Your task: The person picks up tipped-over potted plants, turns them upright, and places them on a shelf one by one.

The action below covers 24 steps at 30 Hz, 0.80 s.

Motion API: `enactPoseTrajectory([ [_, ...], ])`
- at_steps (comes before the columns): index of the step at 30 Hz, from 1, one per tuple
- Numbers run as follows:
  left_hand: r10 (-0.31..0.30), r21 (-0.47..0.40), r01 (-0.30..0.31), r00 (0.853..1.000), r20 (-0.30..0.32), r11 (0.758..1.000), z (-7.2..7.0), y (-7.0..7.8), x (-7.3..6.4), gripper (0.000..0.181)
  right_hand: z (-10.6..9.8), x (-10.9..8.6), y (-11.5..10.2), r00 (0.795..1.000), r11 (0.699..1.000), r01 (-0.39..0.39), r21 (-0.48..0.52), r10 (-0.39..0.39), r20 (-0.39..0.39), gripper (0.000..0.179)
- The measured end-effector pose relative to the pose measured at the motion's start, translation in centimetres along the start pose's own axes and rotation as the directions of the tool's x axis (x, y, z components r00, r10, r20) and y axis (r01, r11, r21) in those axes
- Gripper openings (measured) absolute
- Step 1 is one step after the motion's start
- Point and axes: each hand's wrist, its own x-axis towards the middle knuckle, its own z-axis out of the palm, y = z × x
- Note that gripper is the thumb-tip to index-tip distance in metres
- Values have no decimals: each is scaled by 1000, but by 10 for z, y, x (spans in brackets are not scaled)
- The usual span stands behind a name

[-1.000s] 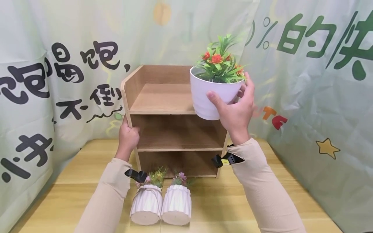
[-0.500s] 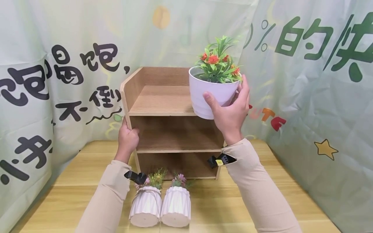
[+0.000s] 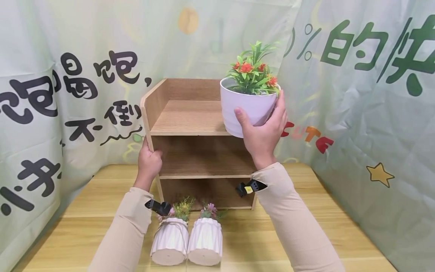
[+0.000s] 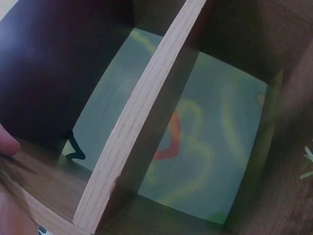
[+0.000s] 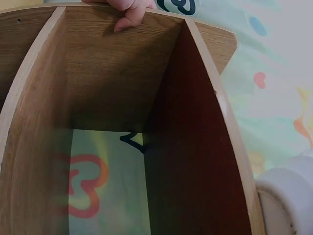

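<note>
A wooden shelf unit [image 3: 193,117] with three levels stands on the table. My left hand [image 3: 149,162] grips its left side panel, the thumb on the inner side, as the right wrist view also shows. My right hand [image 3: 265,136] holds a white flowerpot [image 3: 249,109] by its right side, thumb across the front. Green leaves and red flowers [image 3: 246,67] rise from the pot. It hangs upright at the right of the top level, covering that corner. The pot's base [image 5: 276,210] appears close to the top board's edge in the right wrist view; contact cannot be told.
Two small white fluted pots [image 3: 168,241] with pink and yellow flowers lie on their sides on the wooden table [image 3: 272,241], in front of the shelf. A printed cloth [image 3: 367,121] hangs behind and along both sides. The shelf's back is open to it.
My right hand has moved the flowerpot slightly to the left, further over the shelf's top right. The left hand keeps its grip on the side panel.
</note>
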Motion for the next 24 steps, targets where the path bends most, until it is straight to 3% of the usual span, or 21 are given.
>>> enactPoseTrajectory([
  [11, -15, -15, 15, 1000, 16, 1000, -1, 0, -1, 68, 10, -7, 6, 999, 999, 15, -31, -16, -32, 97],
  [24, -23, 3, 23, 1000, 16, 1000, 0, 0, 0, 68, 20, -14, 15, 984, 977, 148, -154, -161, -74, 89],
])
